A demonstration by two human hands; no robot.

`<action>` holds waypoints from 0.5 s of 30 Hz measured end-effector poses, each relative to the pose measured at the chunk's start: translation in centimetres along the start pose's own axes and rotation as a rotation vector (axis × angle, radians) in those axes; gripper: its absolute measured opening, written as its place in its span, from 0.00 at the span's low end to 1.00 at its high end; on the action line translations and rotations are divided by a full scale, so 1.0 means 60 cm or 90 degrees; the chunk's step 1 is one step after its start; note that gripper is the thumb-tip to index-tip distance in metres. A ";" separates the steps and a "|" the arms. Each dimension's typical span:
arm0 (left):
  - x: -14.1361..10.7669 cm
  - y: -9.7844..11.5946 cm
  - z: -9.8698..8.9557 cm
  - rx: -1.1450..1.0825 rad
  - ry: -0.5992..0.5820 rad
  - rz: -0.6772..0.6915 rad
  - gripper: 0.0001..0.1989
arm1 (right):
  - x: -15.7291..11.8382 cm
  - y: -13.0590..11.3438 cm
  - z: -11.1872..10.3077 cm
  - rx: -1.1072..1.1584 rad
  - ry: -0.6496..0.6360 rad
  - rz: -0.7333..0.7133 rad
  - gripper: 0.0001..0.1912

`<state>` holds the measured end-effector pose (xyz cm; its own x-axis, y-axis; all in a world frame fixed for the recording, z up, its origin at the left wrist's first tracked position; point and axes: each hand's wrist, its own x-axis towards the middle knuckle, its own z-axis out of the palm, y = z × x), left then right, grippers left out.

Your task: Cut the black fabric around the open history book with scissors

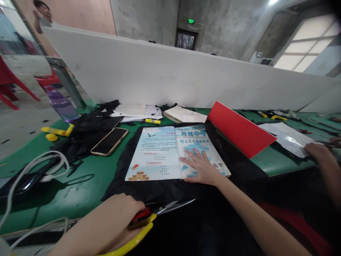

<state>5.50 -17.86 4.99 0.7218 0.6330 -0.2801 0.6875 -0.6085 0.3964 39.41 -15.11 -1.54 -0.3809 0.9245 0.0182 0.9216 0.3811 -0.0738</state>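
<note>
My left hand (114,220) is closed around the handles of a pair of scissors (137,240), yellow with some red. Their blades point right, along the near edge of a black sheet (154,190); I cannot tell whether the sheet is between them. On that sheet lies an open book (157,153), its covers facing up, with blue printing and Chinese characters. My right hand (201,167) rests palm down on the book's right half, its fingers spread.
A red card (239,133) leans at the right, near a co-worker's hand (317,151). To the left are a phone (109,141), a white cable (62,160), black scraps (82,124) and a purple bottle (62,105). Behind stands a white partition (173,76); a glue stick (153,121) lies before it.
</note>
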 end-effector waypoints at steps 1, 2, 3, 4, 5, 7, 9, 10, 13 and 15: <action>0.000 0.001 -0.004 0.007 -0.009 0.007 0.12 | 0.003 0.003 0.001 -0.001 -0.001 0.000 0.44; 0.000 0.003 -0.009 0.009 -0.014 0.009 0.12 | 0.005 0.005 0.001 -0.002 0.001 -0.001 0.44; 0.000 0.005 -0.014 0.009 -0.020 0.009 0.12 | 0.007 0.007 0.002 -0.003 0.004 -0.003 0.44; 0.001 0.008 -0.020 0.009 -0.027 0.007 0.11 | 0.009 0.009 0.002 -0.004 0.009 -0.004 0.43; 0.002 0.011 -0.025 0.010 -0.032 0.004 0.11 | 0.010 0.010 0.003 -0.005 0.014 -0.006 0.43; 0.004 0.015 -0.035 0.010 -0.048 0.000 0.11 | 0.012 0.013 0.004 -0.006 0.020 -0.008 0.43; 0.007 0.018 -0.043 0.014 -0.059 0.005 0.11 | 0.014 0.015 0.003 -0.007 0.018 -0.007 0.43; 0.008 0.019 -0.047 0.018 -0.063 0.009 0.11 | 0.015 0.015 0.003 -0.005 0.014 -0.006 0.43; 0.010 0.018 -0.056 0.031 -0.069 0.023 0.10 | 0.015 0.019 -0.005 0.023 -0.005 0.000 0.38; 0.009 0.016 -0.061 0.034 -0.074 0.024 0.10 | 0.014 0.023 -0.013 0.068 -0.017 0.004 0.31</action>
<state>6.27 -16.36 8.42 0.7499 0.5506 -0.3668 0.6603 -0.6577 0.3627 40.43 -13.77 -0.88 -0.3788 0.9254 -0.0083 0.9108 0.3713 -0.1804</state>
